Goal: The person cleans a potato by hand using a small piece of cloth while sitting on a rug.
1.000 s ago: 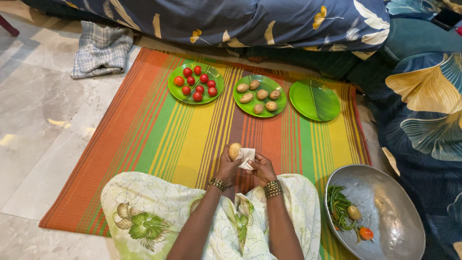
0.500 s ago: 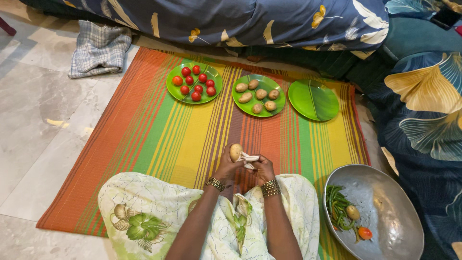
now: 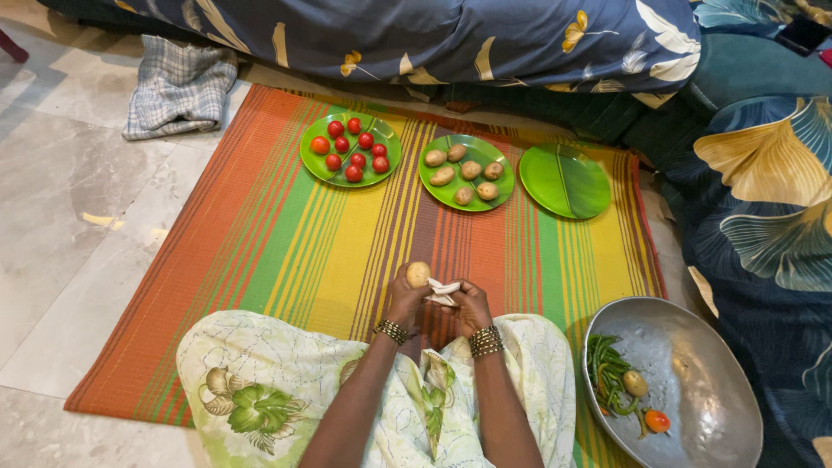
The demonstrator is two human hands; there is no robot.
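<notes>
Left hand (image 3: 406,302) closed around a potato (image 3: 419,274), held upright above the lap, approx. centre of the striped mat (image 3: 286,234). Right hand (image 3: 468,305) pinches a folded white cloth (image 3: 444,291), cloth touching the potato's right side. Both wrists w/ beaded bangles.

Far edge of mat, left to right: green plate (image 3: 312,165) w/ red tomatoes, green plate (image 3: 503,182) w/ six potatoes, third green plate (image 3: 565,180) bare. Plates just beside each other, well apart from the hands.

Right of person: large metal bowl (image 3: 702,381) holding green beans (image 3: 609,378), one potato, one tomato. Checked cloth (image 3: 178,85) lies on floor at mat's far-left corner
</notes>
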